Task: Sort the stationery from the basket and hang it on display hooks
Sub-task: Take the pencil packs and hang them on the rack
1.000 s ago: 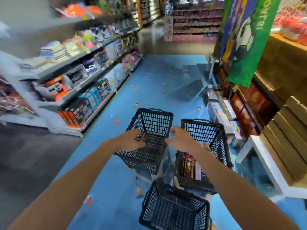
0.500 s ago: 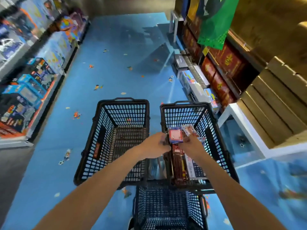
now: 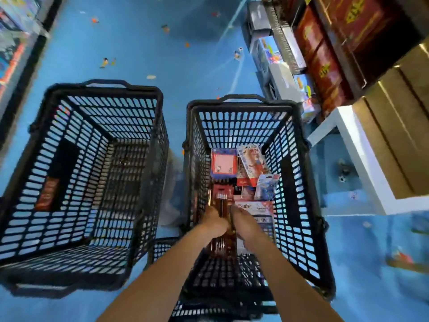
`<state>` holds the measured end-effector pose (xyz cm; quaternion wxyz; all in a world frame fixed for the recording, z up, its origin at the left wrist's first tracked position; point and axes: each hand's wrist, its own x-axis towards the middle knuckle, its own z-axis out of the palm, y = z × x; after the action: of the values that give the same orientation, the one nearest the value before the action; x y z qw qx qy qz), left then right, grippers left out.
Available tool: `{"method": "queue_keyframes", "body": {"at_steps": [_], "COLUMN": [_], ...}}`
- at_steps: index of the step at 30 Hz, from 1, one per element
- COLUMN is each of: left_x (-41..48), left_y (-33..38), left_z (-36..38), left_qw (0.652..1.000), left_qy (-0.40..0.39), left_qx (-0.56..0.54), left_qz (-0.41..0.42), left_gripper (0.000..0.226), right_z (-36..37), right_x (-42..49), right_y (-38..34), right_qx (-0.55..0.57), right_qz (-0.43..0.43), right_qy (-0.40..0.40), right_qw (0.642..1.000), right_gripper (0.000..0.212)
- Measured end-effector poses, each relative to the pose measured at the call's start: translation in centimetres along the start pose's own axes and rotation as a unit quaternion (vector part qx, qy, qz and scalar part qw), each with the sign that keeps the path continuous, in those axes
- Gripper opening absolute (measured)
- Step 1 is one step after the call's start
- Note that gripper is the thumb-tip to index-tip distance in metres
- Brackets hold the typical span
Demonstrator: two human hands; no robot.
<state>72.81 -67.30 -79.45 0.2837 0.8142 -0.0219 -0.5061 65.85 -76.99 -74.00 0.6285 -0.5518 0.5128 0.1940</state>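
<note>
Bridging left grip (image 3: 214,223), right grip (image 3: 246,225): pens (image 3: 221,201)

Nothing reads clearly. Gold Chinese characters mark the dark red boxes (image 3: 325,70), and dark ones a white packet (image 3: 254,209) in the right basket (image 3: 241,108), all too blurred to make out. The orange label (image 3: 47,194) inside the left basket (image 3: 102,89) is equally illegible.

We are holding both bare forearms stretched forward and down, our left hand (image 3: 214,223) and right hand (image 3: 244,225) side by side, knuckles up, fingers curling round the pen pack (image 3: 220,204) between them.
</note>
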Motion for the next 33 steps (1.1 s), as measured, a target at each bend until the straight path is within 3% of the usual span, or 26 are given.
{"method": "queue_keyframes", "body": {"at_steps": [2,4,10,14,19,24,28,33], "left_x": [3.1,2.3,1.3,0.6,-0.1,-0.8,-1.0,-1.5], "left_y": [-1.6,-0.3,2.0,2.5,2.9,3.3,3.0,2.7], "left_z": [1.7,1.6,1.1,1.2,1.7,2.0,1.8,1.7], "left_qw": [1.000,0.999,0.995,0.989,0.989,0.982,0.963,0.941], "left_qy": [0.018,0.028,0.073,0.109,0.129,0.153,0.116,0.103], "left_qx": [0.012,0.015,0.053,0.056,-0.001,-0.083,-0.233,-0.318], "left_qz": [-0.020,-0.025,-0.044,-0.078,-0.074,-0.068,-0.064,-0.048], "left_gripper": [0.066,0.053,0.032,0.037,0.047,0.025,0.046,0.021], "right_z": [0.7,1.4,2.5,2.4,1.8,0.8,0.1,-1.2], "right_x": [2.0,2.8,3.9,4.1,3.9,3.8,3.5,2.7], "right_y": [0.7,0.6,0.1,0.2,0.1,0.5,0.9,0.7], "right_qx": [0.010,0.014,0.087,0.105,0.138,0.184,0.200,0.278], "right_qz": [0.001,0.004,0.043,0.056,0.059,0.079,0.089,0.047], "right_qy": [-0.018,-0.036,-0.046,-0.053,-0.021,0.007,-0.009,-0.035], "right_qw": [1.000,0.999,0.994,0.992,0.988,0.980,0.976,0.959], "right_gripper": [0.043,0.051,0.046,0.049,0.047,0.043,0.034,0.029]}}
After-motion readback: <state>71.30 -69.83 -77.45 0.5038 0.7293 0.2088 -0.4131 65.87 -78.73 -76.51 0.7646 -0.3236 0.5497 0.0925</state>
